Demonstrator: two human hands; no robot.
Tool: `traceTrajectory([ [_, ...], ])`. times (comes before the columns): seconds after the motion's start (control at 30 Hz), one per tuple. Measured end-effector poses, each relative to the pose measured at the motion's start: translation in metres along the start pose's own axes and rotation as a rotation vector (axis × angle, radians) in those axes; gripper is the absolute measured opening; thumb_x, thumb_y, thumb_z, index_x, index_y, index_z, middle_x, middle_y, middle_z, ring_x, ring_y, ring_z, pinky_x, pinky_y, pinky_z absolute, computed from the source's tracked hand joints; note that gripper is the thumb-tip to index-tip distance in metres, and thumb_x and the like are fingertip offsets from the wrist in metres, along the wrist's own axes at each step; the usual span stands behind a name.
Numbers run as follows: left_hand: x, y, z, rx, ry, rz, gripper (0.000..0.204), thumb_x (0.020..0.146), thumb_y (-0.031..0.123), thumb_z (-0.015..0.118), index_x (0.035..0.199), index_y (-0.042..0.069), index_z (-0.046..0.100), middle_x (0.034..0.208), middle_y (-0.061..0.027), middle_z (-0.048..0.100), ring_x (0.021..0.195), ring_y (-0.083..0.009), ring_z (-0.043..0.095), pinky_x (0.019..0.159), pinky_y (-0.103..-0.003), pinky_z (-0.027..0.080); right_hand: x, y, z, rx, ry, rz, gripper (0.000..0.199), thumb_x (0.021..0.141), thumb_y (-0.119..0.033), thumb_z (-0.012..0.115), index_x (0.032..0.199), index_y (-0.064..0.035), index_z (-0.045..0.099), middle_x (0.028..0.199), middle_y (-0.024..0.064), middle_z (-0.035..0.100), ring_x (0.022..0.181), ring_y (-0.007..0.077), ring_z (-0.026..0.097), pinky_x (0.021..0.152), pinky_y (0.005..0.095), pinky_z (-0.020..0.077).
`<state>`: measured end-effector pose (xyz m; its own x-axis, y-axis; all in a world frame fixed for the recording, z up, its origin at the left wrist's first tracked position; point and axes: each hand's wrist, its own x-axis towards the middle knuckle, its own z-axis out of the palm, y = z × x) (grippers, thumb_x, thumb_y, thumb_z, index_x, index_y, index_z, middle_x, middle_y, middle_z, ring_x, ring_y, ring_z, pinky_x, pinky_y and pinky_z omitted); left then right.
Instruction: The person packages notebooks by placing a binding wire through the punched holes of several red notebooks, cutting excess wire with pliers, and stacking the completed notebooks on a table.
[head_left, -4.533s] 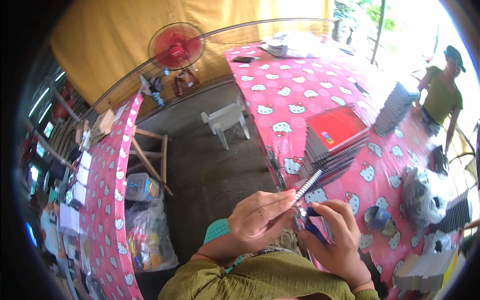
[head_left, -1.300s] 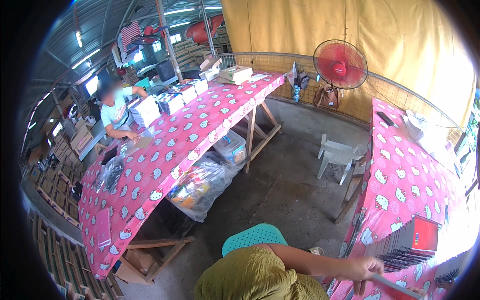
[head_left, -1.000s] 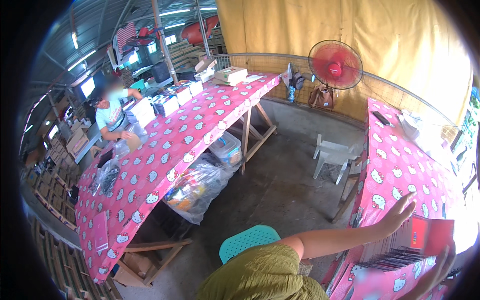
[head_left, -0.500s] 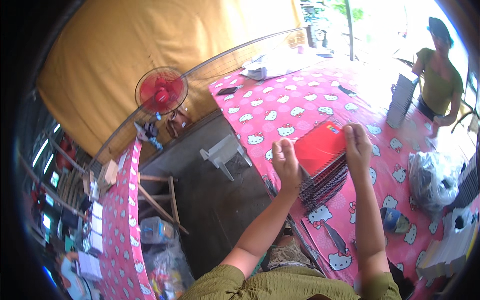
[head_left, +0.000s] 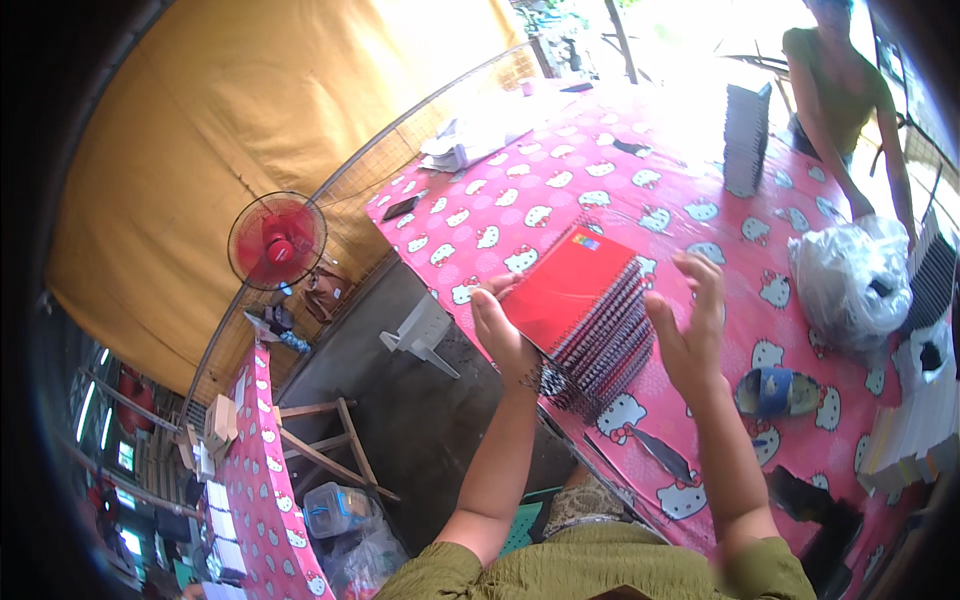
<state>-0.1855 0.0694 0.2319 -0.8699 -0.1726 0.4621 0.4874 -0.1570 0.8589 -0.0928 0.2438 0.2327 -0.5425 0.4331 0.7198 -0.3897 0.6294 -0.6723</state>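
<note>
A tall stack of red spiral-bound notebooks [head_left: 580, 285] stands on the pink patterned table, with coil bindings showing along its right and near sides. My left hand [head_left: 507, 325] is at the stack's left edge, fingers extended and bent a little, seemingly touching the notebooks without gripping them. My right hand [head_left: 692, 325] hovers just right of the stack with thumb and fingers spread, holding nothing. Between my forearms, near the table edge, lies a dark flat blade-like piece [head_left: 660, 452].
Right of my hand are a blue and beige roll-like object [head_left: 777, 391], a filled clear plastic bag [head_left: 850, 285] and stacked paper [head_left: 908, 435]. A co-worker [head_left: 840, 100] reaches beyond the bag. A grey notebook stack [head_left: 746, 140] stands far right; a phone [head_left: 400, 208] lies far left.
My right hand has come away from the notebooks and opened. The red notebook on top has settled onto the stack. The co-worker's arms have moved down toward the plastic bag. The view has shifted.
</note>
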Motion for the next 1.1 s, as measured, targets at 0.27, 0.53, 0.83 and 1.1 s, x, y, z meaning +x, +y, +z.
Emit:
traceTrajectory([
  [0.27,0.002,0.031,-0.028,-0.044,-0.068,0.022,0.043,0.097,0.037,0.045,0.122,0.002,0.049,0.123,-0.0136,0.054,0.114,-0.0228,0.048,0.101,-0.04,0.034,-0.188,0.015,-0.177,-0.795,-0.44,0.596,0.072,0.068,-0.028,0.078,0.127,-0.0013,0.046,0.136,0.0218,0.04,0.125,0.0401,0.039,0.102,0.052,0.0305],
  [0.53,-0.005,0.108,-0.027,0.15,-0.258,0.376,0.04,0.089,0.014,0.056,0.125,-0.004,0.052,0.132,-0.0146,0.052,0.122,-0.0179,0.046,0.103,-0.032,0.03,-0.239,0.03,-0.205,-0.821,-0.529,0.637,0.074,0.07,-0.022,0.075,0.135,-0.0056,0.043,0.145,0.0186,0.033,0.134,0.0375,0.03,0.109,0.0548,0.0203],
  [0.83,-0.056,0.106,-0.041,0.559,-0.364,0.228,0.053,0.068,0.012,0.083,0.109,0.006,0.05,0.102,-0.0025,0.049,0.083,-0.0116,0.045,0.07,-0.027,0.039,-0.184,0.043,-0.17,-0.553,-0.905,0.337,0.079,0.073,-0.022,0.071,0.143,-0.012,0.035,0.151,0.0099,0.029,0.139,0.0335,0.024,0.111,0.0561,0.0171],
  [1.1,-0.068,0.091,-0.043,0.441,-0.407,0.116,0.032,0.08,0.005,0.074,0.103,0.001,0.052,0.097,-0.0079,0.059,0.08,-0.01,0.056,0.073,-0.024,0.046,-0.17,0.043,-0.152,-0.649,-0.8,0.259,0.049,0.079,-0.017,0.068,0.123,-0.0063,0.051,0.116,0.0155,0.049,0.115,0.0336,0.044,0.101,0.051,0.0318],
])
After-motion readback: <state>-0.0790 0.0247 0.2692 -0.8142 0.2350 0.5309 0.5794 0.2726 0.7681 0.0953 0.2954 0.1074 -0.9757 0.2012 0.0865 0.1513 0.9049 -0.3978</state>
